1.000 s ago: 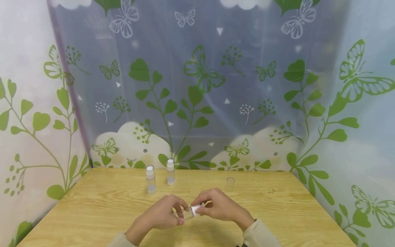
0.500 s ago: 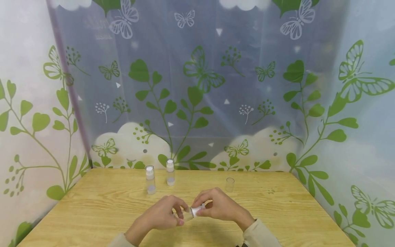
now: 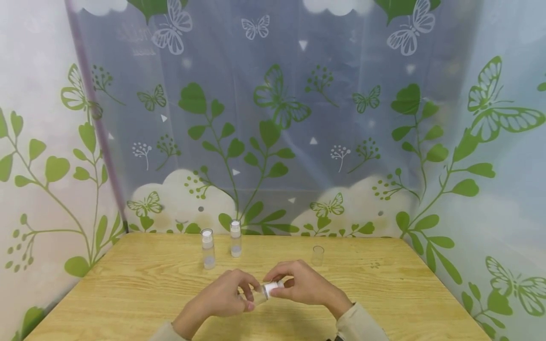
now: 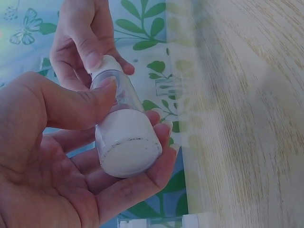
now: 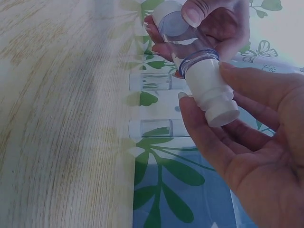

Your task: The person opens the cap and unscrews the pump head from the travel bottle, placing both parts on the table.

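A small clear pump bottle (image 5: 183, 40) with a white base and a white pump top (image 5: 204, 83) is held tilted between both hands above the table. My left hand (image 3: 226, 293) grips its clear body near the base (image 4: 128, 145), thumb on one side and fingers beneath. The right hand (image 3: 300, 282) pinches the white pump top between thumb and fingers. No cap covers this pump. Behind the right hand, a clear cap (image 3: 317, 255) stands on the table.
Two more clear bottles with white pumps and caps stand at the back left, one nearer bottle (image 3: 208, 248) and one farther bottle (image 3: 235, 238). A patterned curtain (image 3: 273, 142) rises behind the wooden table (image 3: 141, 284).
The right hand's fingers shift slightly on the white pump top. The left hand and the bottle stay almost in place, and the other bottles and cap have not moved.
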### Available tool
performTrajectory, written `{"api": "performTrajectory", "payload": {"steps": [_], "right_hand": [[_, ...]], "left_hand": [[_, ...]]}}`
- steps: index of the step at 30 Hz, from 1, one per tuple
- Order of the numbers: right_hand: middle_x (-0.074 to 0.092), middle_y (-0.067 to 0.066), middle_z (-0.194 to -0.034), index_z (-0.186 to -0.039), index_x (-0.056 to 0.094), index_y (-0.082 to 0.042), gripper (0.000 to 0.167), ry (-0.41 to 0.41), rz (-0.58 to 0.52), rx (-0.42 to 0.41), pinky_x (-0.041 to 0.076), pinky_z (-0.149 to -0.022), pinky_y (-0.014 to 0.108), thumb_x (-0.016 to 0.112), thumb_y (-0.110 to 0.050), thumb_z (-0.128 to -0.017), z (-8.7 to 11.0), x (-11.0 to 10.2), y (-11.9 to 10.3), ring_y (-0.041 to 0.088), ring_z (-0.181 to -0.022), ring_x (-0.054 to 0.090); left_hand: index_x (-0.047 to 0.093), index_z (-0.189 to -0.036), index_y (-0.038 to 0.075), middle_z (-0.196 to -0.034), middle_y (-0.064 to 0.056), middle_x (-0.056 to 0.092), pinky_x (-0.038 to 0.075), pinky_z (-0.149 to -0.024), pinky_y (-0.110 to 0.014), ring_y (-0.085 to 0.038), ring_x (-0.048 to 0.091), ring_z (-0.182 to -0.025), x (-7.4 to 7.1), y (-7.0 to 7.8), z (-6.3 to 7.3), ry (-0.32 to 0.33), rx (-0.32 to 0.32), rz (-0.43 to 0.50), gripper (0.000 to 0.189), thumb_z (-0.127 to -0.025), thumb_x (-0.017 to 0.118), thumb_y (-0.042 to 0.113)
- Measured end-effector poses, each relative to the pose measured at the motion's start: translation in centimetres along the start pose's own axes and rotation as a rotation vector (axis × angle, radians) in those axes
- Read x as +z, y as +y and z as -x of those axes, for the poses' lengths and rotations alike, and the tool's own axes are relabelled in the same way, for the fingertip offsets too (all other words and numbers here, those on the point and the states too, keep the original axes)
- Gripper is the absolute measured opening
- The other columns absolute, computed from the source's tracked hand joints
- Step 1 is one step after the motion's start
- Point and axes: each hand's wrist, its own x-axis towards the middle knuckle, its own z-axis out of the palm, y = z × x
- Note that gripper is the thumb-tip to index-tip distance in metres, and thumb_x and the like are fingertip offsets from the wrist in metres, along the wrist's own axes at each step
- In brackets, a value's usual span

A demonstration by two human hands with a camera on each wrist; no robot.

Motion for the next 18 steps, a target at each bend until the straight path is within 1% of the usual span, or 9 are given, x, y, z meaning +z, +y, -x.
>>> {"api": "performTrajectory", "payload": {"steps": [4, 9, 11, 15, 18], "right_hand": [[0.073, 0.012, -0.119, -0.121, 0.072, -0.006, 0.025, -0.021, -0.005, -0.011, 0.060, -0.081, 0.022, 0.070, -0.015, -0.099, -0.04, -0.11, 0.06, 0.003, -0.099, 0.067], [0.071, 0.019, -0.123, -0.125, 0.069, 0.000, 0.029, -0.043, -0.023, -0.027, 0.064, -0.078, 0.033, 0.061, -0.018, -0.105, -0.08, -0.18, 0.19, 0.006, -0.095, 0.071], [0.071, 0.021, -0.122, -0.126, 0.068, 0.001, 0.030, -0.045, -0.026, -0.027, 0.064, -0.076, 0.037, 0.057, -0.019, -0.106, -0.07, -0.19, 0.25, 0.009, -0.093, 0.073], [0.072, 0.021, -0.116, -0.124, 0.069, 0.000, 0.030, -0.042, -0.027, -0.026, 0.064, -0.072, 0.041, 0.054, -0.020, -0.108, -0.06, -0.25, 0.29, 0.020, -0.091, 0.076], [0.073, 0.020, -0.112, -0.123, 0.069, 0.002, 0.030, -0.047, -0.040, -0.022, 0.064, -0.071, 0.042, 0.055, -0.020, -0.108, -0.08, -0.26, 0.20, 0.021, -0.088, 0.075]], "left_hand": [[0.074, -0.114, 0.003, -0.086, -0.002, 0.076, 0.053, -0.061, -0.025, -0.011, 0.062, -0.064, -0.08, -0.03, -0.03, -0.001, -0.002, -0.005, 0.035, -0.080, 0.074, -0.003], [0.074, -0.114, 0.002, -0.085, -0.003, 0.076, 0.054, -0.061, -0.026, -0.012, 0.062, -0.064, -0.06, -0.09, -0.05, 0.000, 0.007, 0.004, 0.035, -0.079, 0.074, -0.003], [0.073, -0.114, 0.001, -0.085, -0.003, 0.076, 0.054, -0.060, -0.025, -0.011, 0.061, -0.061, -0.02, -0.12, -0.04, -0.001, 0.006, 0.009, 0.035, -0.079, 0.074, -0.004], [0.073, -0.114, 0.001, -0.084, -0.001, 0.075, 0.052, -0.058, -0.022, -0.009, 0.058, -0.058, 0.08, -0.20, -0.09, 0.000, 0.002, 0.020, 0.035, -0.079, 0.073, -0.005], [0.073, -0.114, 0.001, -0.085, -0.002, 0.075, 0.052, -0.058, -0.023, -0.009, 0.059, -0.059, 0.11, -0.24, -0.14, 0.001, -0.002, 0.023, 0.035, -0.079, 0.074, -0.005]]}}
